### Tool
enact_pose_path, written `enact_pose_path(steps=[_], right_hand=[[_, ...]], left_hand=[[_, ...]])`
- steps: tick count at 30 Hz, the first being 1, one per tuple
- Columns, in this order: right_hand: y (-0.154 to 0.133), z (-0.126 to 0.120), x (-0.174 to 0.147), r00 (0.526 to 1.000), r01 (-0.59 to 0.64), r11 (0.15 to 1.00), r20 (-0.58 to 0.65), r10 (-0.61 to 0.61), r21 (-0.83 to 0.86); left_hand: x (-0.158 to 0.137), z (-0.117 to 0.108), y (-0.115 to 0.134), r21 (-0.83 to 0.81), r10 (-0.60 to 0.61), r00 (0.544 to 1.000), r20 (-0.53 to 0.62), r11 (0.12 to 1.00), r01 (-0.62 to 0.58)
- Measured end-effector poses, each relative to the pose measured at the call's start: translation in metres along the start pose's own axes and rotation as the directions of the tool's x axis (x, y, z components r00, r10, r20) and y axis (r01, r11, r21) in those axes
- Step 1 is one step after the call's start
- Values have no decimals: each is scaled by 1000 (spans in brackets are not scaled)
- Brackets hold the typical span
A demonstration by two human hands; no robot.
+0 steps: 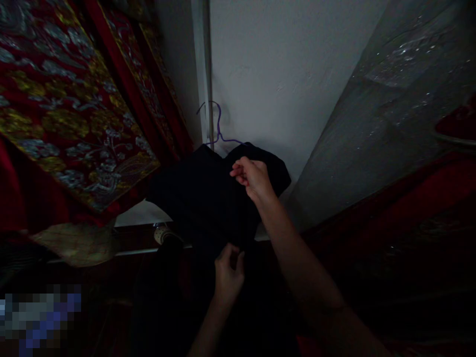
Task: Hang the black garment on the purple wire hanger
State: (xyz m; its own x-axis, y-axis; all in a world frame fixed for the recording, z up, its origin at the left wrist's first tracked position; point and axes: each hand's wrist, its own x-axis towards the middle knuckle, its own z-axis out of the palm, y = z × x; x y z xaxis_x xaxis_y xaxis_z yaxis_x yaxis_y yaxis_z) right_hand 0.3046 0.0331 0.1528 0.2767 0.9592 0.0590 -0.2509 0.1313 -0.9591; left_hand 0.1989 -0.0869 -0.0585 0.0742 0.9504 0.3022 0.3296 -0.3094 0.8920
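A black or very dark garment (201, 193), which looks like a short-sleeved top, hangs on a thin purple hanger (220, 124) against the wall. My right hand (255, 176) is over its upper right part, below the hanger's shoulder. Those fingers are loosely bent and slightly apart, with nothing visible between them. Lower down, my left hand (228, 272) has thumb and fingers brought together in a pinch at the garment's front. The cloth there is too dark to show its folds clearly.
Red cloth embroidered in gold and silver (74, 109) hangs at left. A clear plastic cover (372, 114) drapes over red cloth at right. A pale vertical pole (203, 64) runs up the white wall (282, 64). Below left are a yellowish checked cloth (80, 243) and a light-coloured shoe (161, 234).
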Motion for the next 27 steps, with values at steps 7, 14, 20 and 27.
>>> enact_pose_path(steps=[7, 14, 20, 27], right_hand=[[-9, -1, -12, 985, 129, 990, 122, -122, -53], [-6, 4, -25, 873, 436, 891, 302, -384, -126], [18, 12, -18, 850, 502, 846, 284, -443, -180], [45, 26, -20, 863, 495, 854, 204, -463, -157]], left_hand=[[63, -48, 40, -58, 144, 966, 216, 989, -134], [151, -122, 142, 225, 604, 793, -79, 786, -576], [169, -124, 143, 447, 712, 700, -65, 647, -617], [166, -118, 123, 400, 715, 669, -204, 685, -609]])
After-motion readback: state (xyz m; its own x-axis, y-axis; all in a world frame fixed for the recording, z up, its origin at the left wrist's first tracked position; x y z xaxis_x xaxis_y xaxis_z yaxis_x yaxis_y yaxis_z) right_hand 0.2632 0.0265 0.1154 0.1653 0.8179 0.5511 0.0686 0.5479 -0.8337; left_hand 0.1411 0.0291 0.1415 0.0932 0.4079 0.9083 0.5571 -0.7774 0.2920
